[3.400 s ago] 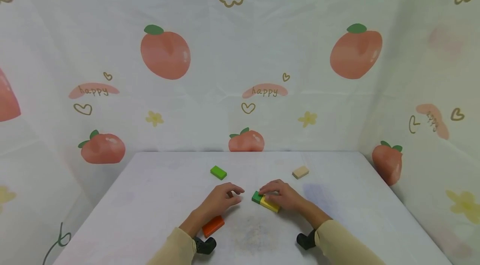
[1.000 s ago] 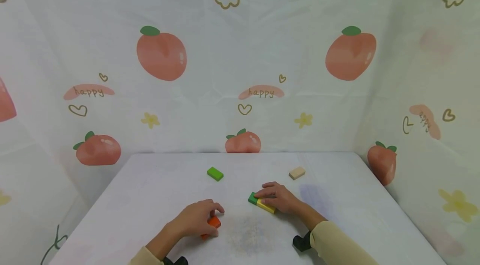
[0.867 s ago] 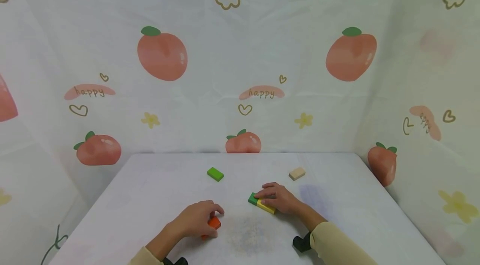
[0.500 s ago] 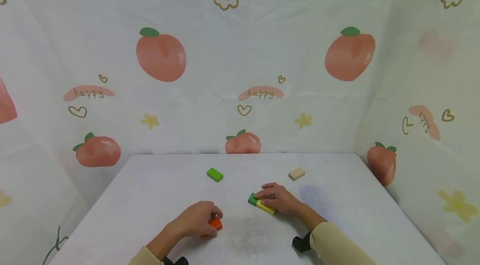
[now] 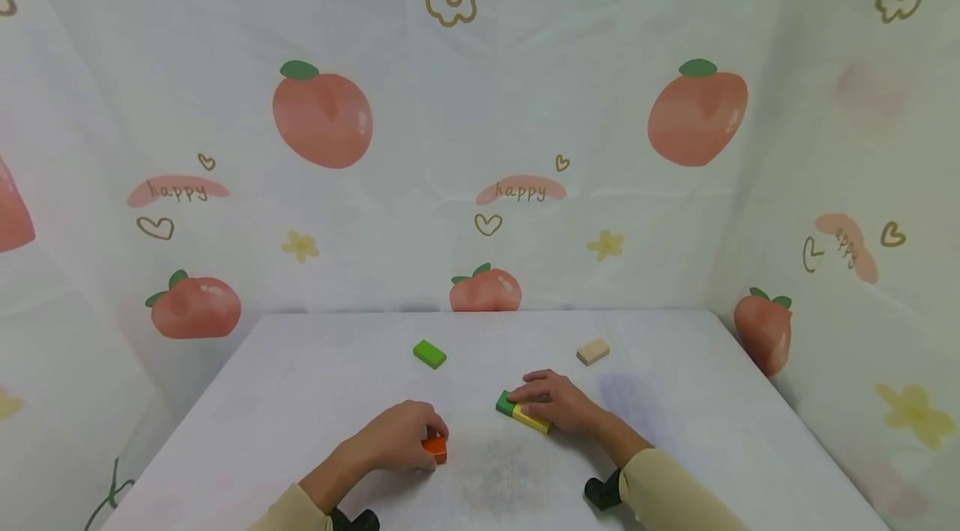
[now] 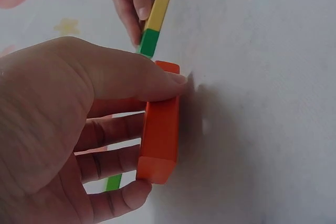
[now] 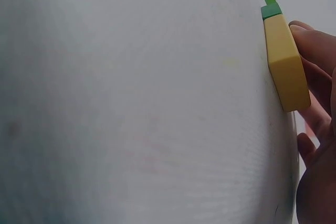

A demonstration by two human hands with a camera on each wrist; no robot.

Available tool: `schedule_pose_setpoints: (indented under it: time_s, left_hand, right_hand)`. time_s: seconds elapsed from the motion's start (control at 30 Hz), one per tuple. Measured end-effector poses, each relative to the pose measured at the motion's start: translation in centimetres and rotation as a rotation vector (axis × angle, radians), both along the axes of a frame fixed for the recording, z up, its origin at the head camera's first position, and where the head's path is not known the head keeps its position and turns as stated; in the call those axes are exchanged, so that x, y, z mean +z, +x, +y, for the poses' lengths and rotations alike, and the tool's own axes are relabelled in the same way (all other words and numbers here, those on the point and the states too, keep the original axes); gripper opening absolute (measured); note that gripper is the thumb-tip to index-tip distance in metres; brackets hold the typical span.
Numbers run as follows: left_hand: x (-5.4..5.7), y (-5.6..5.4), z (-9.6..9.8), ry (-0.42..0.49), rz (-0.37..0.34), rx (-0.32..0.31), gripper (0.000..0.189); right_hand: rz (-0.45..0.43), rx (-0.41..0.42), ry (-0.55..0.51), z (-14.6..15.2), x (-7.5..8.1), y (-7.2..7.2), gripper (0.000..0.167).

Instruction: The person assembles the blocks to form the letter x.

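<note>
In the head view, my left hand [image 5: 401, 438] grips an orange-red block [image 5: 437, 449] on the near left part of the table. The left wrist view shows the thumb across one broad side of this block [image 6: 160, 135], with fingers behind it. My right hand [image 5: 562, 402] rests relaxed fingers on a yellow block [image 5: 532, 418] and the darker green block [image 5: 506, 404] set end to end with it. The right wrist view has the fingers along the upper side of the yellow block [image 7: 286, 61]. Part of each held or touched block is hidden by fingers.
A light green block [image 5: 430, 354] lies farther back on the white table [image 5: 330, 364], left of centre. A pale wooden block [image 5: 593, 352] lies at the back right. Patterned cloth walls [image 5: 420, 139] stand behind the table and at its sides.
My left hand has come back and left from mid-table and taken hold of the orange-red block, which has turned and shifted slightly right. My right hand stays on the yellow and green blocks.
</note>
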State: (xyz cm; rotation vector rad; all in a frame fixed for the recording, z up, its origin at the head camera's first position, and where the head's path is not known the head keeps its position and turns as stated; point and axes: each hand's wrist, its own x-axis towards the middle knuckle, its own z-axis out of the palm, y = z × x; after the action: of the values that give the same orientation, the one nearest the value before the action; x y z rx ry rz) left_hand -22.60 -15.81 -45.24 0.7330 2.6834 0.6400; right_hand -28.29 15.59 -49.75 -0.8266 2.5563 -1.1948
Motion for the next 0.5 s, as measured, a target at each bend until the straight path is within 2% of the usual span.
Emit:
schedule_pose_setpoints:
  time_s: [0.2,0.5]
  left_hand:
    - [0.0,-0.2,0.3,0.035,0.020,0.012,0.029]
    - [0.2,-0.9,1.2,0.120,0.112,0.032,0.031]
  right_hand:
    - [0.014,0.016,-0.005,0.0,0.0,0.1,0.025]
    - [0.026,0.005,0.004,-0.1,0.1,0.2,0.025]
